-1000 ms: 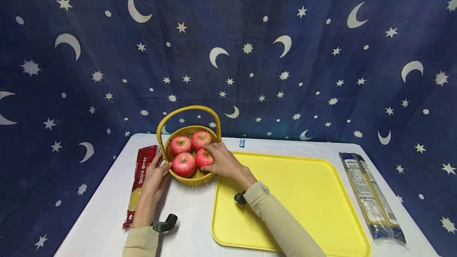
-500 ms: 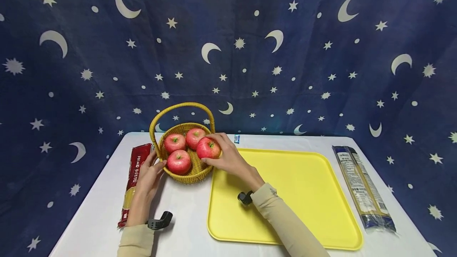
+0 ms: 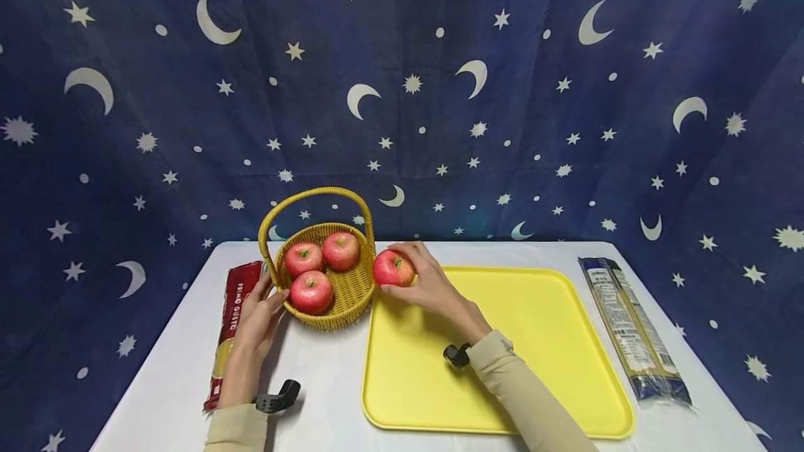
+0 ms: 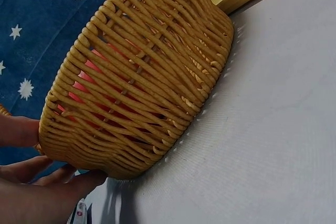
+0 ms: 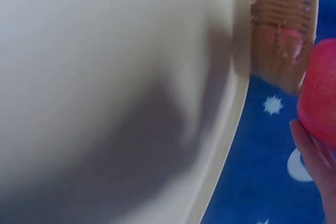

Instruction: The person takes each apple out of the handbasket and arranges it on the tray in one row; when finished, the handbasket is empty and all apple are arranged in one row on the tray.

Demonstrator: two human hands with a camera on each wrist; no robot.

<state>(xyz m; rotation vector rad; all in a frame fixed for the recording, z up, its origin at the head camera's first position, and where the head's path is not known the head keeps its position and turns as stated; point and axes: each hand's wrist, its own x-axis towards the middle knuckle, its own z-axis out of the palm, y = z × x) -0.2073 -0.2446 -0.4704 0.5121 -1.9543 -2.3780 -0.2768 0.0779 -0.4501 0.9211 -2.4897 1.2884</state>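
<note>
A yellow-brown wicker basket [image 3: 349,293] with a tall arched handle stands on the left half of the table. Three red apples lie in it, one [image 3: 311,292] at the front and two behind. At its left side my left hand [image 3: 256,319] grips the rim, with the thumb [image 4: 20,131] at the edge and the fingers against the outer wall. My right hand [image 3: 437,293] holds a fourth red apple [image 3: 393,268] just right of the basket, above the left edge of the yellow tray [image 3: 502,396]. In the right wrist view this apple [image 5: 321,93] is cut by the frame's edge.
A red packet [image 3: 234,312] marked Primo Gusto lies left of the basket, partly under the left hand and arm. Another long clear packet [image 3: 634,330] with blue ends lies right of the tray. Behind the white table [image 3: 326,396] hangs a dark blue star-patterned cloth [image 3: 402,89].
My right hand has lifted one apple out of the basket and carried it right, past the rim to the tray's edge. My left hand stays on the basket. The head view has shifted slightly.
</note>
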